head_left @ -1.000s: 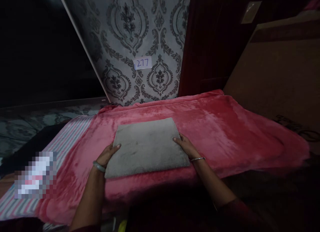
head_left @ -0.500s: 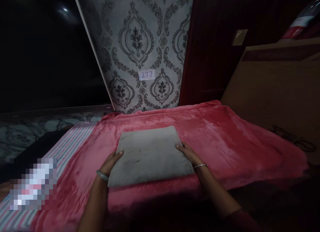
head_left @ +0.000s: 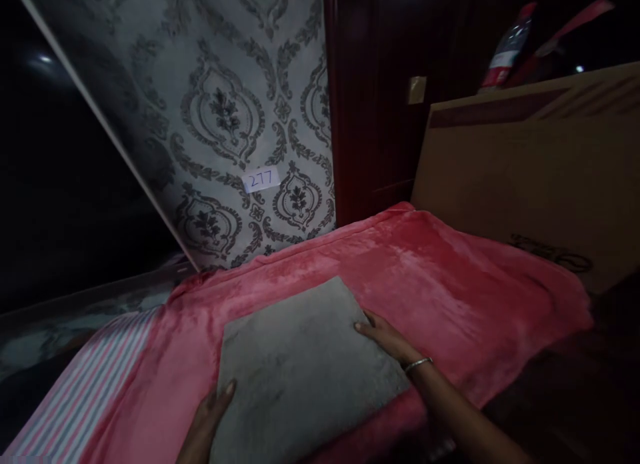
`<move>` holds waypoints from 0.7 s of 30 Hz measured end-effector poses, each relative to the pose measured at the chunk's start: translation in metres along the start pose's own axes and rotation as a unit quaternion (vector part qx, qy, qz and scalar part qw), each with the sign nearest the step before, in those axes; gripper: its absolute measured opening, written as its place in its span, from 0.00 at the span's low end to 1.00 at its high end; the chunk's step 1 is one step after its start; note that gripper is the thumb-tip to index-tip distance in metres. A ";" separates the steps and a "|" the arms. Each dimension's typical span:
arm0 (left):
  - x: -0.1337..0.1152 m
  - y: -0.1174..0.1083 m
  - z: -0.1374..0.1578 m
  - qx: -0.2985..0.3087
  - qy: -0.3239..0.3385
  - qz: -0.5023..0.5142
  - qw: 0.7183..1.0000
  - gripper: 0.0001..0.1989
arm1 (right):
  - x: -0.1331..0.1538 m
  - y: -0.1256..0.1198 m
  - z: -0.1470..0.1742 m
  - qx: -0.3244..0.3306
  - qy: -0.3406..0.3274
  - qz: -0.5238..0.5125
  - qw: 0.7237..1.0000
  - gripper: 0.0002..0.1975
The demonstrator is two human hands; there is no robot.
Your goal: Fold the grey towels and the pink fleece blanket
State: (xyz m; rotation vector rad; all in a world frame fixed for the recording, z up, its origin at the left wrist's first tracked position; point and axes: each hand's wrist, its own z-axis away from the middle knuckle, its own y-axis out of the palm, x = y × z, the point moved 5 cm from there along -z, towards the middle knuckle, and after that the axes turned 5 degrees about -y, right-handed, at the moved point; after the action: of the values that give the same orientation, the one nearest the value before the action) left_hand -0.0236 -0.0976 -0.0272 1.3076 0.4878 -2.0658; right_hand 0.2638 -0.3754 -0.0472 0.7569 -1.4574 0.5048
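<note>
Grey cloth (head_left: 300, 364), flat and rectangular, spans the space between my hands above a pink-red blanket (head_left: 440, 277) in a dim room. My right hand (head_left: 383, 334), a bangle (head_left: 419, 364) at its wrist, is closed on the right edge, thumb on top and fingers mostly out of sight below. My left hand (head_left: 213, 411), partly cut off by the bottom of the frame, pinches the left edge the same way, its thumb over the rim. Whether the cloth rests on the blanket or hangs just clear of it, I cannot tell. Its near side lies close to the blanket's front edge; a careless pull toward me could, I judge, drag both over that edge. Uneven tension between my grips could skew the cloth or let its middle sag, and a slack thumb could lose a side. Beyond, a slip marked 277 (head_left: 261, 179) hangs on patterned wallpaper (head_left: 225, 117), left of a large carton (head_left: 520, 171).
</note>
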 end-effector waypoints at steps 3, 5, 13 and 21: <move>0.003 -0.007 -0.008 -0.022 -0.022 -0.016 0.999 0.44 | -0.001 0.002 -0.002 0.010 -0.012 -0.013 1.000 0.33; 0.005 -0.010 -0.013 -0.042 -0.038 -0.020 0.998 0.45 | -0.002 0.001 -0.004 0.009 -0.018 -0.016 1.000 0.34; 0.004 -0.015 -0.008 -0.064 -0.016 0.017 0.998 0.33 | 0.004 0.006 0.003 0.043 -0.012 -0.060 0.997 0.37; -0.021 0.028 0.027 0.009 -0.068 0.100 0.993 0.24 | 0.005 0.007 -0.001 0.032 0.032 -0.051 0.998 0.34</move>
State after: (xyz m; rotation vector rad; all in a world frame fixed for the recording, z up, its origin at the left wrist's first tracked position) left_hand -0.0160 -0.1285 0.0042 1.1658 0.2669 -1.9800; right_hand 0.2603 -0.3705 -0.0410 0.8541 -1.3414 0.4958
